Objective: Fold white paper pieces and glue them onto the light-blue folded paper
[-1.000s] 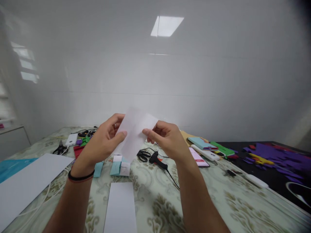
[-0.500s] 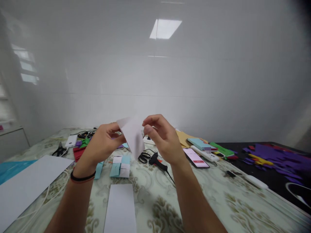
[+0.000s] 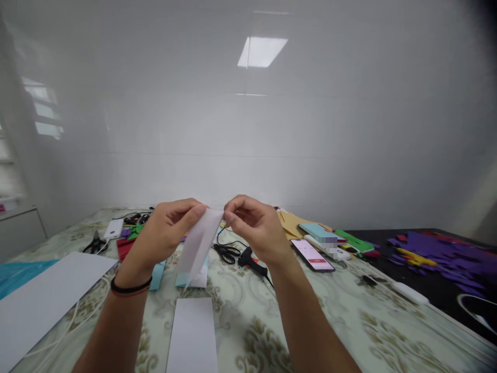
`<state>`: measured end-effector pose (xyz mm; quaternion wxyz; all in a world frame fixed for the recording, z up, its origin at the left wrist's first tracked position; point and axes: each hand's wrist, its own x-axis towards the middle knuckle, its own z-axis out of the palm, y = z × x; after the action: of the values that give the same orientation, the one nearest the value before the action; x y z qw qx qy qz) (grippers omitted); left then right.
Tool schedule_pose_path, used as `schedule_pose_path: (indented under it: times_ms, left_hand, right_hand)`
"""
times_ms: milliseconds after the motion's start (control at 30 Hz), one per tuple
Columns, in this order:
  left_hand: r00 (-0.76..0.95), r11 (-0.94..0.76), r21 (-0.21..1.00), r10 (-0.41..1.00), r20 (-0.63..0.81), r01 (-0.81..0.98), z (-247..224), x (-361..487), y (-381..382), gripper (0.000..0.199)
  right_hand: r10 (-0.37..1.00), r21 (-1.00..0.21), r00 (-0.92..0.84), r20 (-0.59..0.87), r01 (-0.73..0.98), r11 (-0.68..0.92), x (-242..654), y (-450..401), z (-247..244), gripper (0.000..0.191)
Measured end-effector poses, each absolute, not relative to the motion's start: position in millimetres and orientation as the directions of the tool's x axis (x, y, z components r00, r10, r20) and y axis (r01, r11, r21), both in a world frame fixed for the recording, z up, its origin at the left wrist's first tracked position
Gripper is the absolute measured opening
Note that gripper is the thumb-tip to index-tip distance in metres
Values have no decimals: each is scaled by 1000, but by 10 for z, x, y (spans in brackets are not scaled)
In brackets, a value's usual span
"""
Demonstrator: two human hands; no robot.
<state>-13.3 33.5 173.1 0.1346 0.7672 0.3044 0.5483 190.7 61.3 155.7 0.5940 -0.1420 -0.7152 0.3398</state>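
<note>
A thin piece of white paper [image 3: 198, 241] hangs tilted in the air between my hands. My left hand [image 3: 166, 228] pinches its upper left edge between thumb and fingers. At the upper right corner, the thumb and fingertips of my right hand [image 3: 256, 225] are closed on the paper. Below it a blue and white folded paper piece [image 3: 198, 280] lies on the table, partly hidden by the held sheet. Closer to me is a white paper strip [image 3: 193, 334], flat on the tablecloth.
A black glue gun [image 3: 252, 261] lies beyond my right wrist, with black-handled scissors [image 3: 226, 254] beside it. Further right are a lit phone [image 3: 312, 255] and purple foam scraps [image 3: 446, 254]. A large white sheet [image 3: 50, 305] and another pair of scissors [image 3: 95, 242] lie left.
My right hand has moved in and closed on the paper's corner; before, its fingers were apart from it. The paper has turned and hangs lower, slanting down to the left.
</note>
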Motion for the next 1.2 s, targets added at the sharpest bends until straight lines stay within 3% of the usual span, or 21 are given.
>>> schedule_pose_path:
  times_ms: [267,467,633,767,1200]
  left_hand:
    - [144,-747,592,650,746,302,1719,-134,341,35]
    - [296,-755,632,653,698,175,1727,-134,325,41]
    - [236,-742,651,669,705,160,1720,-82,294,17]
    - [145,-740,659,673,725,135,1707,-37,292,16]
    - [157,-794,564,601,784,226,1724,29,255,13]
  right_hand:
    - [606,-672,-303,735,-209,710,1880,631,1536,17]
    - [633,-691,-287,720,-200,695,1902,652,1524,17]
    - [642,-701,-292,709,-193,687,1885,601,1548,17]
    - [644,-686,-237,727,-244,685,1844,580,1560,16]
    - [608,-656,-246,755,-276,702,1787,558,1556,12]
